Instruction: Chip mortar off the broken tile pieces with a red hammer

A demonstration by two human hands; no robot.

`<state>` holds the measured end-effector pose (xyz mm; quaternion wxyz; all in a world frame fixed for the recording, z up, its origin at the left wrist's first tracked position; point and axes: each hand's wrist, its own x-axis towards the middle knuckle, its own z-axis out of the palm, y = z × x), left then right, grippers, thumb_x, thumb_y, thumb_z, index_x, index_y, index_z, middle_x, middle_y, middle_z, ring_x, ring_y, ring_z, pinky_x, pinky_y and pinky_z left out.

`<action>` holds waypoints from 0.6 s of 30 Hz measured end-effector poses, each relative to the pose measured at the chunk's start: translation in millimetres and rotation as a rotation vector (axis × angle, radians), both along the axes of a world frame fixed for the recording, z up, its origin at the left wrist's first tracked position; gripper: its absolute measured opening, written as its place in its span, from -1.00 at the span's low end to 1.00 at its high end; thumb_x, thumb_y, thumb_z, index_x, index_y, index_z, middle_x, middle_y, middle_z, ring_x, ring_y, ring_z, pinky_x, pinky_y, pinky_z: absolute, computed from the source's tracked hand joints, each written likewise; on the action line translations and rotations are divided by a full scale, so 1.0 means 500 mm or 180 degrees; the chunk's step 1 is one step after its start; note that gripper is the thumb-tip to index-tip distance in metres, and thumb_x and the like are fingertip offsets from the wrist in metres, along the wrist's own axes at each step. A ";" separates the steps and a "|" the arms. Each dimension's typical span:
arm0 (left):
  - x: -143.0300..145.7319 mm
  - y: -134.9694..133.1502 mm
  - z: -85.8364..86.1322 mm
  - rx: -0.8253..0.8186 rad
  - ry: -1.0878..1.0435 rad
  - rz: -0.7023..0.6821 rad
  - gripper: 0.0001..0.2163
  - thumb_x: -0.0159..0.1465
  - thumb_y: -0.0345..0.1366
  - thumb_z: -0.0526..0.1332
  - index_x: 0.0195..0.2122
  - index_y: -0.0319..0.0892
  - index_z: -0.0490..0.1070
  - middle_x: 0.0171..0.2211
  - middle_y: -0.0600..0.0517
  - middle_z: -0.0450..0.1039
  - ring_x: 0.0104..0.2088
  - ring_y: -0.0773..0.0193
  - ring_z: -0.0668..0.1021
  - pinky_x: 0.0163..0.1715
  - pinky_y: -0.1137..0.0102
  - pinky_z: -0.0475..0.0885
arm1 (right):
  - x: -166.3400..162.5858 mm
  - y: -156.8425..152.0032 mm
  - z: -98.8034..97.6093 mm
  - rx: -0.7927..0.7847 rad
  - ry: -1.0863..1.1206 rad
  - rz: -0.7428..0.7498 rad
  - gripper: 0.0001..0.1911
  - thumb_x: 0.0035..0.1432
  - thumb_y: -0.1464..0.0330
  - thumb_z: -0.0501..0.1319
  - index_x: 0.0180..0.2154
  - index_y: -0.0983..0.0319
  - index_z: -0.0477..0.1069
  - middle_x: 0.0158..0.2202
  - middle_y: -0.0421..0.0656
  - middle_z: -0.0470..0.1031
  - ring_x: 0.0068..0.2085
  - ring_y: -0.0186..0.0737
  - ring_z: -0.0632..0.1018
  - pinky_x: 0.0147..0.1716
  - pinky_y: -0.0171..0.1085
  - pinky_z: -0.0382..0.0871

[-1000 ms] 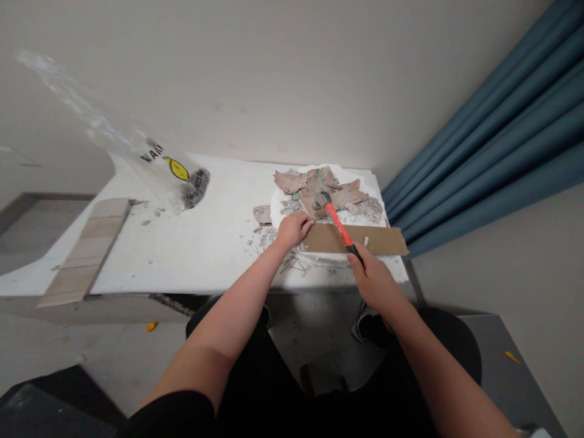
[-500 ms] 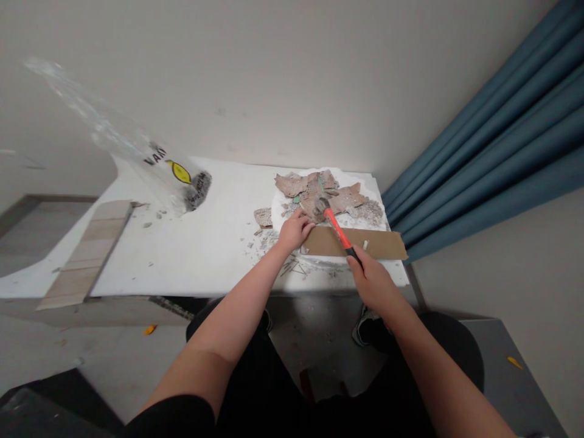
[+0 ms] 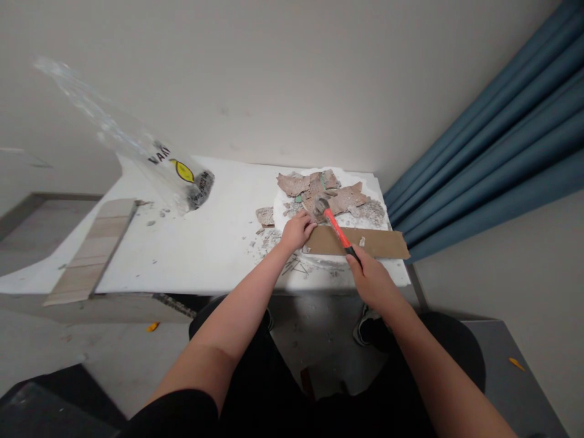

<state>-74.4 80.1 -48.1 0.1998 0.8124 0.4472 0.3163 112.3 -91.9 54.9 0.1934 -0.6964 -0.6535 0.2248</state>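
My right hand [image 3: 371, 281] is closed round the black grip of a hammer [image 3: 335, 225] with an orange handle. Its metal head rests on a heap of broken brownish tile pieces [image 3: 319, 190] lying on a white round slab [image 3: 279, 207]. My left hand [image 3: 297, 230] is closed at the left end of a brown strip of cardboard [image 3: 365, 243] that lies across the slab's near side, just left of the hammer head. Grey crumbs and chips lie scattered around both hands.
The white table [image 3: 205, 243] stands against a wall. A clear plastic bag [image 3: 150, 158] with a yellow mark stands at the back left. A long pale plank [image 3: 93, 249] lies at the left edge. Blue curtain [image 3: 493, 146] hangs on the right. My shoes show on the floor below.
The hammer head has stayed low on the tile pieces with only small shifts. My left hand has kept its place at the cardboard's end. The view has drifted slightly.
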 end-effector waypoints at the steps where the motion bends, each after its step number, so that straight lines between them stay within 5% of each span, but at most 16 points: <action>1: 0.000 0.000 0.000 -0.0005 -0.0010 -0.0004 -0.79 0.36 -0.23 0.14 -0.39 -0.15 0.44 -0.20 -0.08 0.45 -0.17 0.13 0.51 -0.13 0.27 0.42 | 0.000 0.000 0.001 0.0029 0.0016 -0.0005 -0.54 0.42 0.20 -0.04 0.21 0.22 0.36 -0.04 0.08 0.59 -0.02 0.11 0.57 -0.11 -0.13 0.37; 18: -0.002 0.002 -0.008 0.0071 -0.0083 -0.0050 -0.77 0.38 -0.22 0.15 -0.41 -0.16 0.41 -0.29 -0.07 0.42 -0.19 0.12 0.49 -0.14 0.27 0.40 | 0.001 0.001 -0.002 0.0050 0.0054 0.0007 -0.52 0.42 0.20 -0.04 0.22 0.25 0.34 0.00 0.11 0.58 0.01 0.13 0.56 -0.08 -0.10 0.37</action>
